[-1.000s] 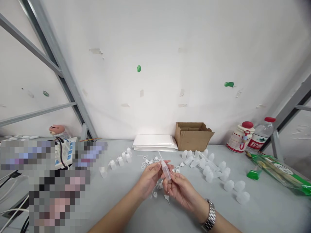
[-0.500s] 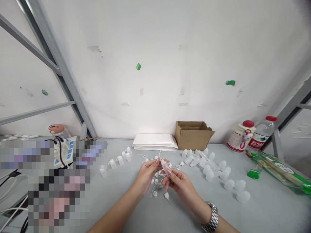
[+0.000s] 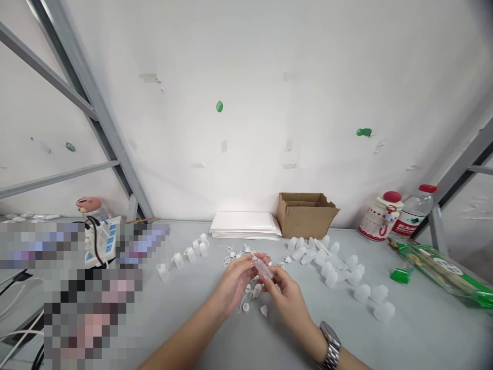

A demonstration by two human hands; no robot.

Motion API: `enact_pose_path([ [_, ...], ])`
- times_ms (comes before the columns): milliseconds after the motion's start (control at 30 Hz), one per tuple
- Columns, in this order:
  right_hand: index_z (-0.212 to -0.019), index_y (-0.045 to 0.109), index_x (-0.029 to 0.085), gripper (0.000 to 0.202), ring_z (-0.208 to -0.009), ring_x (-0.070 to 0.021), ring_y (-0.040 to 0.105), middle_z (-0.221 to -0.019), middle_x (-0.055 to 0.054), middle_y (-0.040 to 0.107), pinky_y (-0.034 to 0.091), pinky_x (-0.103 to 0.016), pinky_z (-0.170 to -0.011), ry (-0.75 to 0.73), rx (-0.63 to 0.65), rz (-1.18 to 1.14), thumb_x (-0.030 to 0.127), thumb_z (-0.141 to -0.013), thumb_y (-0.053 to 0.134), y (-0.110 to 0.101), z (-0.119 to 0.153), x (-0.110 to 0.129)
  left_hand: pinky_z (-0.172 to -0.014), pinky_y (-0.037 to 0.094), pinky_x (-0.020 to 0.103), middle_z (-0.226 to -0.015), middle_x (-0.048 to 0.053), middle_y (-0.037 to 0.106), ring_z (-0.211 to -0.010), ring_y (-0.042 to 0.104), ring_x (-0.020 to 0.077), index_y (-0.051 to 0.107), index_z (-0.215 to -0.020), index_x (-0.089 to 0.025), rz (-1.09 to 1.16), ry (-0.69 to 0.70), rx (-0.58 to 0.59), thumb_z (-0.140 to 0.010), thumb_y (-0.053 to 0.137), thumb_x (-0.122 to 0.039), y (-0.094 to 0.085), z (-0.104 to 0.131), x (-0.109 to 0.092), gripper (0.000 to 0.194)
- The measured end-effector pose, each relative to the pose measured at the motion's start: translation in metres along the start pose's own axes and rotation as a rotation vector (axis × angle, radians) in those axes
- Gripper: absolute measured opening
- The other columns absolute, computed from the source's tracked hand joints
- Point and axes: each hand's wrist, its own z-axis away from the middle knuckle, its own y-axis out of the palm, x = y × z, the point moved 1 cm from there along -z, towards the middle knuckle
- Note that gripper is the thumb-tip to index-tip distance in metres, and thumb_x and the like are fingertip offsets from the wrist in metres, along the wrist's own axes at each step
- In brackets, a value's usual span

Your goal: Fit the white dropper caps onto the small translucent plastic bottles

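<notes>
A small translucent squeeze bottle is held tilted between both hands above the middle of the table. Around its upper end, where a thin white tip sticks out, the fingers of my left hand are closed. My right hand pinches the bottle's lower end between thumb and fingers. Beneath the hands lies a loose pile of white caps with straps, partly hidden by the fingers. One white nozzle cap rests apart, just below my right hand.
Several capped bottles stand in a row at left. Uncapped translucent bottles lie and stand scattered at right. Behind are a white stack and a cardboard box. A power strip, drink bottle and green package flank the table.
The bottle has tilted further over and its lower end has shifted slightly right. My left fingers have closed more around its upper end; my right hand and wrist have turned.
</notes>
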Motion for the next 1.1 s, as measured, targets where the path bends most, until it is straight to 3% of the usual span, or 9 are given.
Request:
enact_pose_path([
  [167, -0.086, 0.059, 0.018, 0.024, -0.071, -0.0182, 0.057, -0.078, -0.004, 0.065, 0.042, -0.026, -0.064, -0.046, -0.038, 0.072, 0.041, -0.081, 0.052, 0.001, 0.003, 0.001, -0.088, 0.038, 0.034, -0.105, 0.013, 0.061, -0.1, 0.054, 0.0238, 0.061, -0.099, -0.01, 0.073, -0.05, -0.02, -0.076, 0.052, -0.022, 0.0, 0.0, 0.003, 0.028],
  [333, -0.087, 0.06, 0.017, 0.029, -0.064, -0.0166, 0.056, -0.073, -0.004, 0.063, 0.042, -0.026, -0.06, -0.013, -0.044, -0.01, 0.043, -0.08, 0.052, 0.001, 0.004, 0.001, -0.07, 0.043, 0.029, -0.105, 0.012, 0.061, -0.091, 0.056, 0.0213, 0.061, -0.101, -0.011, 0.149, -0.097, 0.018, -0.076, 0.049, -0.02, 0.0, 0.001, 0.004, 0.029],
  [567, -0.081, 0.064, 0.015, 0.031, -0.056, -0.0132, 0.053, -0.066, -0.003, 0.064, 0.042, -0.026, -0.059, 0.089, 0.069, -0.375, 0.045, -0.076, 0.059, 0.003, -0.001, 0.002, -0.062, 0.043, 0.023, -0.113, 0.01, 0.057, -0.105, 0.05, 0.0199, 0.06, -0.104, -0.014, 0.273, -0.167, 0.011, -0.077, 0.048, -0.018, -0.002, -0.001, 0.008, 0.03],
  [700, -0.075, 0.066, 0.014, 0.028, -0.053, -0.0107, 0.05, -0.065, -0.005, 0.065, 0.039, -0.023, -0.056, 0.176, 0.167, -0.635, 0.041, -0.076, 0.061, 0.003, -0.001, 0.008, -0.056, 0.042, 0.024, -0.117, 0.009, 0.055, -0.086, 0.056, 0.0167, 0.057, -0.11, -0.016, 0.298, -0.207, 0.025, -0.079, 0.047, -0.022, -0.003, 0.0, 0.009, 0.033],
  [800, -0.077, 0.067, 0.012, 0.027, -0.052, -0.0092, 0.049, -0.067, -0.007, 0.066, 0.038, -0.021, -0.055, 0.219, 0.226, -0.777, 0.038, -0.077, 0.062, 0.004, 0.0, 0.012, -0.06, 0.043, 0.025, -0.112, 0.009, 0.057, -0.079, 0.056, 0.0147, 0.057, -0.11, -0.016, 0.313, -0.223, 0.033, -0.079, 0.048, -0.023, -0.002, 0.001, 0.008, 0.034],
  [1100, -0.077, 0.067, 0.012, 0.027, -0.051, -0.0087, 0.048, -0.063, -0.006, 0.064, 0.037, -0.02, -0.055, 0.309, 0.321, -0.924, 0.038, -0.078, 0.06, 0.003, 0.003, 0.012, -0.08, 0.043, 0.027, -0.112, 0.009, 0.059, -0.109, 0.048, 0.0225, 0.061, -0.107, -0.015, 0.232, -0.155, 0.1, -0.078, 0.051, -0.026, 0.005, 0.006, -0.002, 0.032],
])
